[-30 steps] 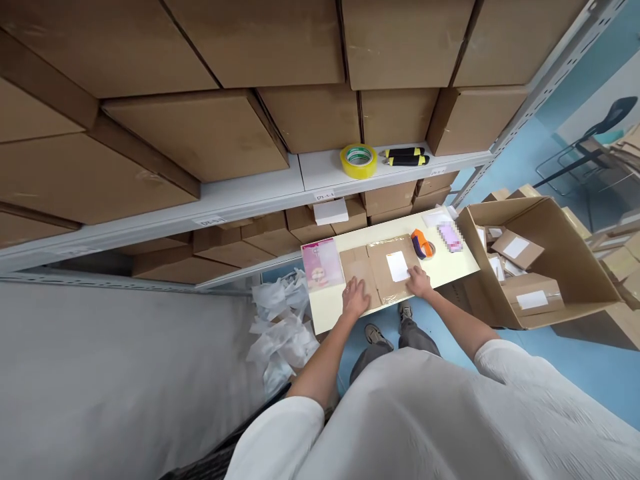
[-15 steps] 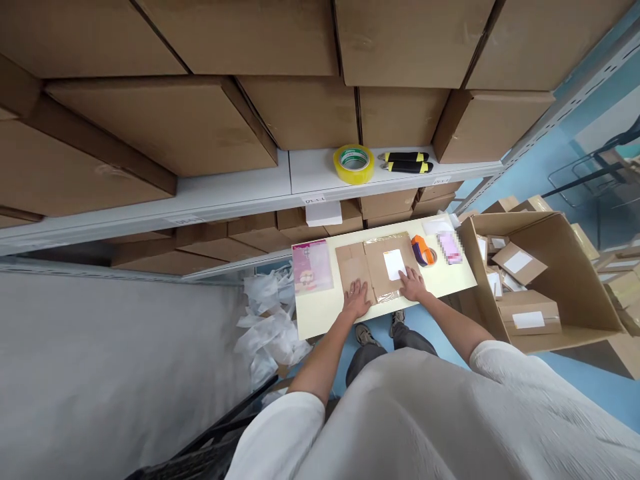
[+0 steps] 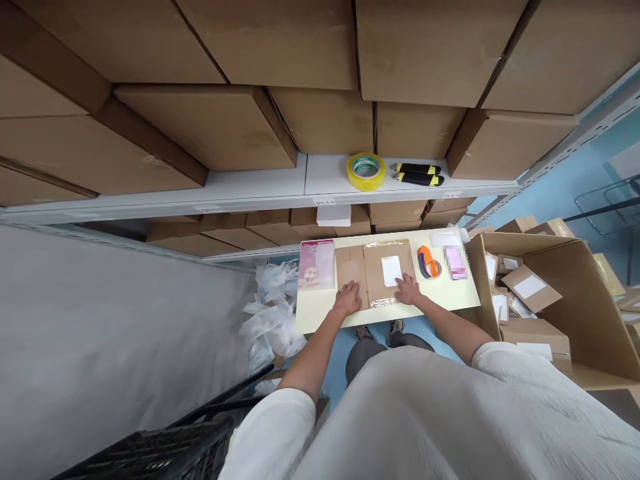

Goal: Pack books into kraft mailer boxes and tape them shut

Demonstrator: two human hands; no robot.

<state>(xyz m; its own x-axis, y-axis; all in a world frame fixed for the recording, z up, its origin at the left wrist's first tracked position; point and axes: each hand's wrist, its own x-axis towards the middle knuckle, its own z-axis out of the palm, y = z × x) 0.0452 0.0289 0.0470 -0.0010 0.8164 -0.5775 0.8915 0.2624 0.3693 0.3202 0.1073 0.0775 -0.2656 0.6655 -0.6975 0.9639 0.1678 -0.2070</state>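
Both spread open and gripping nothing, the left hand (image 3: 347,298) pressing the folded flap (image 3: 351,268) of a kraft mailer (image 3: 375,267), the right hand (image 3: 408,289) pressing its lower edge, mailer lying on a cream counter (image 3: 317,312), orange tape dispenser (image 3: 428,262) sitting just beside it

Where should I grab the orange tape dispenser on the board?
Grip the orange tape dispenser by its handle from above, coming from the near side: it seems to lie on its side on the pale board, handle free, with the brown mailer to its left.
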